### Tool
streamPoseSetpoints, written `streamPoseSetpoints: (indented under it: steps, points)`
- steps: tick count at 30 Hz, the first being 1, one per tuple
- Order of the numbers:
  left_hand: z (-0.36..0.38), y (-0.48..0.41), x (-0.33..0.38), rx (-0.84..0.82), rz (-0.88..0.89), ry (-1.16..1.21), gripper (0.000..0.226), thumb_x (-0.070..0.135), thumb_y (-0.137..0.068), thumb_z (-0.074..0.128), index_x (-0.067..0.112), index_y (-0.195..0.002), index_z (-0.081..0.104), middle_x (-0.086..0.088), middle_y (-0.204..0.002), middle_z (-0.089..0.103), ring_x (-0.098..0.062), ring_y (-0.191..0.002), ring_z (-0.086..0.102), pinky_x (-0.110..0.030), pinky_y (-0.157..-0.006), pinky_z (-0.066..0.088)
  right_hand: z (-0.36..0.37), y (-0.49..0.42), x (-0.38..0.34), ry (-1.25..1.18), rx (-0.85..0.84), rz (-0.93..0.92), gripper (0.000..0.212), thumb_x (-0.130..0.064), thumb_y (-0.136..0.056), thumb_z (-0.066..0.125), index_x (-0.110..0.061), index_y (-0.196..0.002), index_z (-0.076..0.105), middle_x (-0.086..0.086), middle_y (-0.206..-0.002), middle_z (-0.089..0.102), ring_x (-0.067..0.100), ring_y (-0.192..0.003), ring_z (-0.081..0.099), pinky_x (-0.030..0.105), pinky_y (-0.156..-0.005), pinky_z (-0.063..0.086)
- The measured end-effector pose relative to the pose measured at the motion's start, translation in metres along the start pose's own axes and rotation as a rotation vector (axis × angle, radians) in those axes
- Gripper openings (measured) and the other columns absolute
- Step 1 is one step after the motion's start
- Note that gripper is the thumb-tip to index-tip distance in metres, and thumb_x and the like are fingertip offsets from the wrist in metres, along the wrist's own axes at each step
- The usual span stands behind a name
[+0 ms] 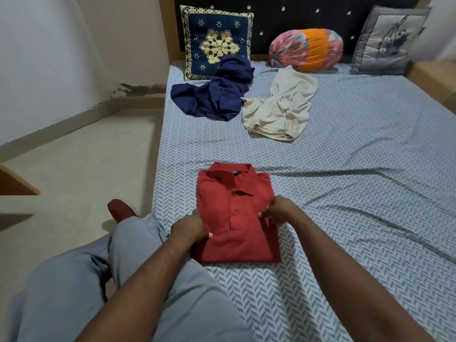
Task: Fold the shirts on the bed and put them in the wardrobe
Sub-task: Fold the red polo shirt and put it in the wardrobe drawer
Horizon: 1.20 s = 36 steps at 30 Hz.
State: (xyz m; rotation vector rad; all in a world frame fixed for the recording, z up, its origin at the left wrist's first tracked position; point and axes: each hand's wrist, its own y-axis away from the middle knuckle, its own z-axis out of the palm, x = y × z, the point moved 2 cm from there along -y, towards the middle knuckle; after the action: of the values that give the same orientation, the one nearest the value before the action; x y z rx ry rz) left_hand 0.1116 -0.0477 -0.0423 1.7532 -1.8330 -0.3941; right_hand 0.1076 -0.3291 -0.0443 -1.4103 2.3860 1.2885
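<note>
Red polo shirt point(237, 218), folded into a rectangle, held at both side edges on the bed point(345, 169).
Shirt lies flat near the bed's near-left corner, collar away from the person, button placket facing up. Left hand point(190, 227) grips the shirt's left edge, its fingers point(197, 218) curled round the fold with the thumb on top. Right hand point(278, 211) pinches the cloth at the right edge, fingertips drawn together on the fabric. Navy shirt point(214, 95) and cream shirt point(278, 107) lie crumpled and unfolded, side by side, well apart from the red one, towards the headboard point(296, 18). Navy shirt overlaps the foot of an embroidered blue cushion point(214, 38). Multicoloured bolster point(306, 49) and grey cushion point(387, 40) lean against the headboard. Person's grey trousers point(74, 280) and one maroon shoe point(122, 209) are over the floor point(74, 169), left of the bed.
</note>
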Motion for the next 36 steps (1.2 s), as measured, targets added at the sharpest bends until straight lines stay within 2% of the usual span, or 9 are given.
streamPoseSetpoints:
  steps: [6, 10, 13, 17, 20, 24, 26, 29, 36]
  points:
    - [-0.016, 0.005, 0.012, -0.104, -0.031, -0.336, 0.068, 0.053, -0.072, 0.077, 0.017, -0.127, 0.057, -0.004, -0.128, 0.061, -0.023, -0.115, 0.059, -0.034, -0.091, 0.049, -0.014, -0.014, -0.027, 0.25, 0.183, -0.016, 0.029, -0.041, -0.069, 0.075, -0.018, -0.084, 0.064, 0.005, -0.091, 0.07, 0.025, -0.092, 0.068, 0.03, -0.077, 0.052]
    - [-0.032, -0.017, 0.026, 0.054, 0.158, 0.175, 0.041, 0.032, -0.079, 0.071, 0.014, -0.113, 0.058, -0.01, -0.109, 0.067, -0.029, -0.096, 0.066, -0.036, -0.084, 0.055, -0.008, -0.017, -0.075, 0.101, 0.398, -0.449, 0.047, -0.041, -0.066, 0.06, -0.013, -0.103, 0.065, 0.012, -0.1, 0.066, 0.031, -0.098, 0.061, 0.032, -0.08, 0.044]
    - [-0.035, -0.032, 0.029, 0.075, 0.198, 0.643, 0.033, 0.015, -0.086, 0.064, 0.013, -0.116, 0.051, -0.006, -0.088, 0.065, -0.033, -0.078, 0.07, -0.046, -0.074, 0.059, 0.012, -0.029, -0.102, 0.143, 0.354, -0.597, 0.051, -0.034, -0.07, 0.065, -0.011, -0.116, 0.063, 0.012, -0.109, 0.062, 0.029, -0.105, 0.055, 0.036, -0.092, 0.043]
    - [-0.033, -0.055, 0.019, 0.086, 0.135, 0.819, 0.016, 0.005, -0.088, 0.046, 0.011, -0.102, 0.048, -0.01, -0.078, 0.059, -0.028, -0.059, 0.063, -0.056, -0.067, 0.058, 0.037, -0.031, -0.101, 0.46, 0.467, -0.786, 0.037, -0.026, -0.078, 0.05, -0.025, -0.109, 0.07, 0.002, -0.099, 0.062, 0.029, -0.091, 0.055, 0.041, -0.075, 0.046]
    - [-0.04, -0.069, 0.012, 0.215, 0.087, 0.718, 0.029, 0.02, -0.077, 0.04, 0.009, -0.1, 0.054, -0.016, -0.091, 0.065, -0.034, -0.074, 0.068, -0.051, -0.072, 0.059, 0.053, -0.029, -0.089, 0.609, 0.496, -0.905, 0.037, -0.024, -0.079, 0.048, -0.024, -0.109, 0.07, -0.001, -0.094, 0.061, 0.026, -0.087, 0.055, 0.039, -0.072, 0.042]
    - [-0.063, -0.077, 0.026, 0.438, 0.139, 0.625, 0.038, 0.01, -0.087, 0.046, 0.006, -0.123, 0.057, -0.018, -0.116, 0.06, -0.032, -0.107, 0.057, -0.037, -0.096, 0.046, 0.049, -0.033, -0.086, 0.241, 0.465, -0.795, 0.021, -0.026, -0.089, 0.049, -0.014, -0.098, 0.063, 0.004, -0.092, 0.057, 0.025, -0.085, 0.055, 0.043, -0.075, 0.047]
    - [-0.073, -0.082, 0.04, 0.475, 0.249, 0.596, 0.038, 0.005, -0.089, 0.049, 0.008, -0.126, 0.057, -0.016, -0.117, 0.056, -0.027, -0.111, 0.054, -0.032, -0.099, 0.04, 0.045, -0.035, -0.094, 0.032, 0.483, -0.641, 0.023, -0.031, -0.093, 0.054, -0.015, -0.109, 0.061, 0.004, -0.1, 0.062, 0.023, -0.094, 0.058, 0.039, -0.079, 0.047]
    - [-0.079, -0.096, 0.056, 0.44, 0.356, 0.575, 0.038, 0.004, -0.089, 0.052, 0.013, -0.125, 0.059, -0.012, -0.119, 0.053, -0.023, -0.113, 0.053, -0.027, -0.1, 0.037, 0.045, -0.048, -0.108, 0.094, 0.4, -0.455, 0.029, -0.041, -0.091, 0.058, -0.017, -0.104, 0.064, 0.006, -0.098, 0.069, 0.026, -0.096, 0.062, 0.037, -0.076, 0.048]
    - [-0.083, -0.128, 0.067, 0.272, 0.097, 0.459, 0.063, 0.03, -0.084, 0.067, 0.001, -0.132, 0.038, -0.021, -0.132, 0.044, -0.038, -0.12, 0.05, -0.041, -0.095, 0.044, 0.056, -0.059, -0.105, 0.078, 0.389, -0.335, 0.027, -0.038, -0.076, 0.073, -0.025, -0.069, 0.051, -0.001, -0.081, 0.066, 0.026, -0.085, 0.062, 0.037, -0.072, 0.049]
